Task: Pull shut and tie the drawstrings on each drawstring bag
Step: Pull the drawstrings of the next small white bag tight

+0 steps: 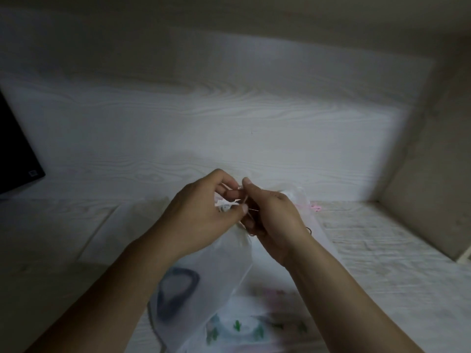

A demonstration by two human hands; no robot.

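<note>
The step in hand looks like the tying itself: the white bag (204, 271) is held up over the counter (382, 250), its neck gathered between both hands, so the pulling shut seems done; the drawstrings (225, 206) run across the gap just above that neck. The left hand (201, 215) sits to the left of the neck, thumb and forefinger pinching a string; the right hand (272, 217) sits to the right, its fingers (248, 189) curled and pinching the other strand, thumb raised. Both forearms reach in from below the bag, wrists nearly meeting. Next, I judge, one string must cross the other and be drawn snug; whether a knot exists already is too blurred to tell. Beneath the held bag lies a printed bag (254, 324).
</note>
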